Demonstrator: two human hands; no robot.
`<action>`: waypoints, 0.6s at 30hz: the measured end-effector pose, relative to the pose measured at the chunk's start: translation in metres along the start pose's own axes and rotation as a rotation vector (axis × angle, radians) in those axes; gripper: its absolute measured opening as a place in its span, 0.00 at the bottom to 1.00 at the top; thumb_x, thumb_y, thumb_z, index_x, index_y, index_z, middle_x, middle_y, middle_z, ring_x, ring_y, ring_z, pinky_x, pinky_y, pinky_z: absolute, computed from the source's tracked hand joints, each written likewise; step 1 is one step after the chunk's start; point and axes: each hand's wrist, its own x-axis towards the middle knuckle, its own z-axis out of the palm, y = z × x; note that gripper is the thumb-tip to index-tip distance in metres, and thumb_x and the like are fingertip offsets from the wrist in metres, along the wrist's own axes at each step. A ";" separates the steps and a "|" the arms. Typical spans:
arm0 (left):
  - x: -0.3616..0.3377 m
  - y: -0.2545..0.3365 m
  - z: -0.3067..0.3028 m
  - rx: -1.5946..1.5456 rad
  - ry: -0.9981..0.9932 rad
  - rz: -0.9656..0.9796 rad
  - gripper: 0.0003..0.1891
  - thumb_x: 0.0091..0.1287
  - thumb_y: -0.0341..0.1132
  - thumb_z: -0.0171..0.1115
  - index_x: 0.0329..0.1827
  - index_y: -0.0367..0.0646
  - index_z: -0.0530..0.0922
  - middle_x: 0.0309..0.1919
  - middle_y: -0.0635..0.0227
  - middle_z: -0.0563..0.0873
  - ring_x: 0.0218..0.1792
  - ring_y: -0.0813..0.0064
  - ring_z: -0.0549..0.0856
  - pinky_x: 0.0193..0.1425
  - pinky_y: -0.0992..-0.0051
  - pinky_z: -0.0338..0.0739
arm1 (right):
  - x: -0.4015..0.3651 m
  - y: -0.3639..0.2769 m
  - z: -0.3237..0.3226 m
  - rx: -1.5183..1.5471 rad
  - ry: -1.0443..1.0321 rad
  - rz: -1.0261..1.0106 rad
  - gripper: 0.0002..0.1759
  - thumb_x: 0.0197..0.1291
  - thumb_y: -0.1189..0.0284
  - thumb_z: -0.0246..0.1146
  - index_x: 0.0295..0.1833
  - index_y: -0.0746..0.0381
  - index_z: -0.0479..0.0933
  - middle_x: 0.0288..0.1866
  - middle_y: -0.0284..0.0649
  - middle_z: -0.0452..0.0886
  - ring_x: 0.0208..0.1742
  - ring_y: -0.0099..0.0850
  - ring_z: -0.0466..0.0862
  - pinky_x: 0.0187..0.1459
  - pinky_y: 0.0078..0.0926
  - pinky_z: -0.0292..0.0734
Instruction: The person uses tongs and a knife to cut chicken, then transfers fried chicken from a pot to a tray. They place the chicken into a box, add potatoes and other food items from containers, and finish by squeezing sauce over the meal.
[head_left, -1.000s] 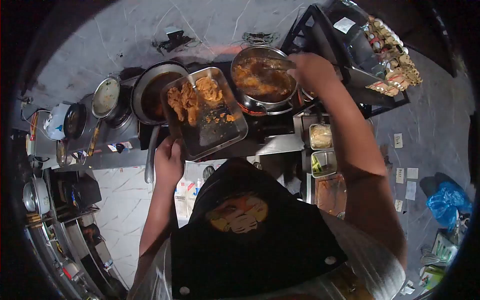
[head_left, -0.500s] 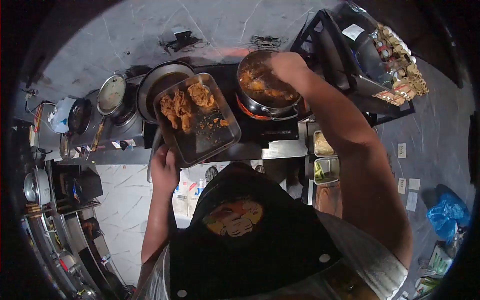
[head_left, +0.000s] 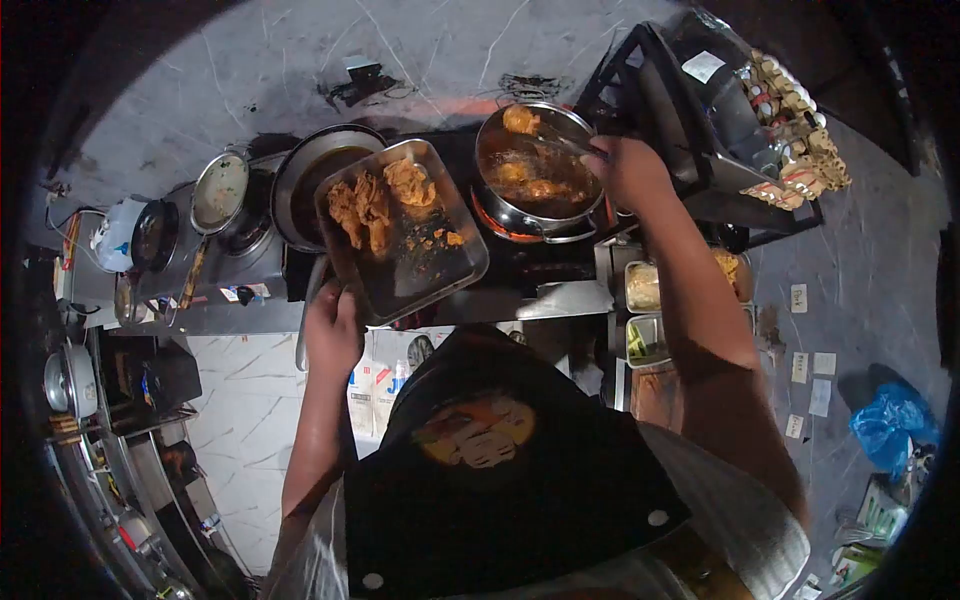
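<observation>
My left hand (head_left: 333, 322) grips the near left corner of a rectangular metal tray (head_left: 440, 285), held tilted over the stove edge. Several pieces of fried chicken (head_left: 408, 184) and loose crumbs lie in the tray. My right hand (head_left: 630, 172) is closed around tongs (head_left: 565, 142) that reach over a steel pot (head_left: 545, 228) on a glowing burner. At the tongs' tip, a golden fried piece (head_left: 520, 120) shows at the pot's far side. More pieces sit in the bubbling oil (head_left: 540, 178).
Left of the pot are a wok (head_left: 297, 190) of dark liquid, partly behind the tray, and a strainer (head_left: 220, 190). Egg cartons (head_left: 800, 130) stand at the right, beside a black rack (head_left: 650, 120). Food containers (head_left: 645, 340) sit below my right forearm.
My right hand has drawn back to the right and toward me, bringing the tongs and a fried piece into view. The tray has shifted slightly right.
</observation>
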 end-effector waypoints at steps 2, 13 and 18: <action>0.004 0.011 0.004 0.021 0.002 -0.016 0.16 0.84 0.36 0.56 0.59 0.30 0.84 0.41 0.58 0.91 0.41 0.73 0.86 0.49 0.68 0.80 | -0.017 0.010 0.000 0.286 0.128 0.059 0.22 0.74 0.56 0.68 0.67 0.53 0.88 0.57 0.52 0.91 0.60 0.53 0.90 0.63 0.48 0.83; 0.034 0.033 0.026 -0.098 -0.042 0.062 0.15 0.82 0.36 0.58 0.58 0.32 0.85 0.38 0.56 0.90 0.40 0.74 0.86 0.49 0.68 0.80 | -0.057 0.032 0.032 0.721 0.224 0.191 0.26 0.75 0.59 0.70 0.65 0.69 0.86 0.53 0.58 0.92 0.58 0.48 0.92 0.62 0.38 0.83; 0.045 0.032 0.029 0.090 -0.113 0.085 0.13 0.83 0.34 0.57 0.51 0.31 0.85 0.34 0.58 0.88 0.38 0.71 0.86 0.46 0.67 0.78 | -0.063 0.016 0.026 0.658 0.226 0.227 0.25 0.75 0.59 0.70 0.66 0.66 0.86 0.49 0.57 0.92 0.54 0.48 0.94 0.59 0.38 0.84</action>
